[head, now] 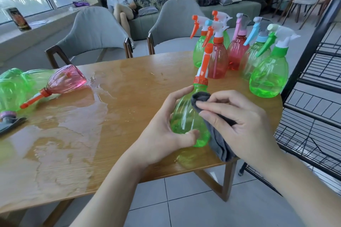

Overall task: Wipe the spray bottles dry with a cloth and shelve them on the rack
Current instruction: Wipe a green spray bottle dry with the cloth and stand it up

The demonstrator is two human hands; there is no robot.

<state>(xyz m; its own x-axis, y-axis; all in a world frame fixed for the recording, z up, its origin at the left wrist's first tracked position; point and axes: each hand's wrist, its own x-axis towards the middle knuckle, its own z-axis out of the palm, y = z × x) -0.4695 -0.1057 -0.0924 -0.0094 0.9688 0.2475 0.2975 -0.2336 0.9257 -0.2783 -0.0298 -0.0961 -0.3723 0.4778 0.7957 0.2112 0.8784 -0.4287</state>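
Observation:
My left hand (162,125) holds a green spray bottle (186,116) with an orange nozzle, tilted above the wooden table (120,97). My right hand (238,121) pinches a grey cloth (217,138) against the bottle's right side. Several upright spray bottles, green (269,77), red (219,62) and pink-capped (237,51), stand at the table's far right. At the left edge lie a pink bottle (66,79) and green bottles (13,92) on their sides. A black wire rack (313,97) stands to the right of the table.
A large puddle (73,116) covers the table's left half. Two grey chairs (96,31) stand behind the table. A person sits on a sofa (120,3) further back. The floor is tiled.

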